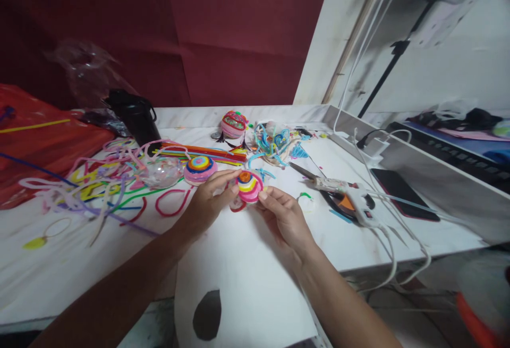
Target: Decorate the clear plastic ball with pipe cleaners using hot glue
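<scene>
One coiled pipe-cleaner disc (250,188) was held at centre.
Left hand (214,195) and right hand (285,218) both pinched its rim, fingers nearly closed. One similar dome (200,170) lay toward ten o'clock, one glue gun (362,205) at three. Maroon backdrop (239,40) rose at twelve; white tabletop (334,244) opened to its edge at four.

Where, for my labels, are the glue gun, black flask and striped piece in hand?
Glue gun (362,207): head view, white body.
Black flask (136,120): head view, side.
Striped piece (249,187): head view, banded face.
</scene>
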A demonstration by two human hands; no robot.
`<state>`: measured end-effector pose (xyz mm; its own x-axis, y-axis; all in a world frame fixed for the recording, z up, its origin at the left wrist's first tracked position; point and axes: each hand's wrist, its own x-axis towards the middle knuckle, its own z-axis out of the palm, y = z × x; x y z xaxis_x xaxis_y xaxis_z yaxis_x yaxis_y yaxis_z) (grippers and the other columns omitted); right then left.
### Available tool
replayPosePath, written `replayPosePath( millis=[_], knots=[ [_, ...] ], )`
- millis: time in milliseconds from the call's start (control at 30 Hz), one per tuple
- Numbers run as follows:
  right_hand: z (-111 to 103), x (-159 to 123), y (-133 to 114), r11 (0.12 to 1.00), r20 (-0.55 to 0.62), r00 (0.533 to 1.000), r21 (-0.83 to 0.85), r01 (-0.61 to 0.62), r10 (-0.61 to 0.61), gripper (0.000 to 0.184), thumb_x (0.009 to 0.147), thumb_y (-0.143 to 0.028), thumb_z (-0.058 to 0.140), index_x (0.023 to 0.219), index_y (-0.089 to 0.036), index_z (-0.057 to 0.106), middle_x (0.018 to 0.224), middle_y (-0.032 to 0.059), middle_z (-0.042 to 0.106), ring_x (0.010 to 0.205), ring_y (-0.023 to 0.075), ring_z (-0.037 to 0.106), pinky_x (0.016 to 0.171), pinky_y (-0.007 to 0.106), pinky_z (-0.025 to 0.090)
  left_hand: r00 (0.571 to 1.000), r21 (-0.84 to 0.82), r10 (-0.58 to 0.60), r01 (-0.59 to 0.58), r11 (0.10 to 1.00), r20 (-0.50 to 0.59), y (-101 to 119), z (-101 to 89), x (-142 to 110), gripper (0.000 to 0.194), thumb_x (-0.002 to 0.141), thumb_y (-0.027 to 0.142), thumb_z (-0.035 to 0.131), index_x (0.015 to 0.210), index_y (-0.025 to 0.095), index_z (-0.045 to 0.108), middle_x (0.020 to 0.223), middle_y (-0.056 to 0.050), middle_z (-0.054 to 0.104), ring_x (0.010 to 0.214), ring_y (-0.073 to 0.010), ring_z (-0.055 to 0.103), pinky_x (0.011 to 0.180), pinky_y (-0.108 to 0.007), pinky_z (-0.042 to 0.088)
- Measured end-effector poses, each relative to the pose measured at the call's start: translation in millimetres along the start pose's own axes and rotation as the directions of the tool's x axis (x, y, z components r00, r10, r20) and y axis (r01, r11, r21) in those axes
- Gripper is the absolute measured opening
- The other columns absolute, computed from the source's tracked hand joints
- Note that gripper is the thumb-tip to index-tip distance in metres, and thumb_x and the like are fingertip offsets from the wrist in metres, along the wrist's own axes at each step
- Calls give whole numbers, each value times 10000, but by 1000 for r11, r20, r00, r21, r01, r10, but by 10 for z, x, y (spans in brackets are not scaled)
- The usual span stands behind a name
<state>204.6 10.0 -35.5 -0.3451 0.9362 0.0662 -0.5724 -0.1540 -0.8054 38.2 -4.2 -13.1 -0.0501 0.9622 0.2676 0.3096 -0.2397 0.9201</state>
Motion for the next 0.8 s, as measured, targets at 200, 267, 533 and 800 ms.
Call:
replayPosePath(
  millis=[200,267,533,800],
  knots=[
    [-22,-9,15,1000,15,1000,15,-8,8,142,685,-307,814,687,-200,720,693,10,729,677,170,662,765,328,520,1000,27,22,-22,999,-4,-84,14,-8,401,808,417,662,1162,229,691,1286,-55,642,1250,-253,531,1084,-355,382],
    [-31,-9,24,1000,17,1000,20,-9,9,139,690,-302,811,686,-198,719,686,6,728,656,159,655,750,312,519,1000,30,23,-23,999,-2,-96,23,-13,410,810,419,659,1169,224,688,1289,-63,641,1250,-252,532,1081,-351,388],
    [-51,-12,38,1000,18,1000,26,2,-2,147,709,-297,797,714,-173,718,714,16,741,662,144,666,726,271,520,999,42,37,-37,998,-7,-59,53,-21,438,820,425,618,1178,179,674,1323,-104,610,1286,-276,502,1047,-380,436],
    [-16,-45,27,998,2,1000,60,-11,11,162,690,-299,813,709,-173,713,702,19,744,636,150,674,717,287,535,1000,7,-15,15,1000,17,-62,131,-78,609,695,413,746,1232,171,592,1336,-135,560,1208,-311,561,889,-386,560]
  ],
)
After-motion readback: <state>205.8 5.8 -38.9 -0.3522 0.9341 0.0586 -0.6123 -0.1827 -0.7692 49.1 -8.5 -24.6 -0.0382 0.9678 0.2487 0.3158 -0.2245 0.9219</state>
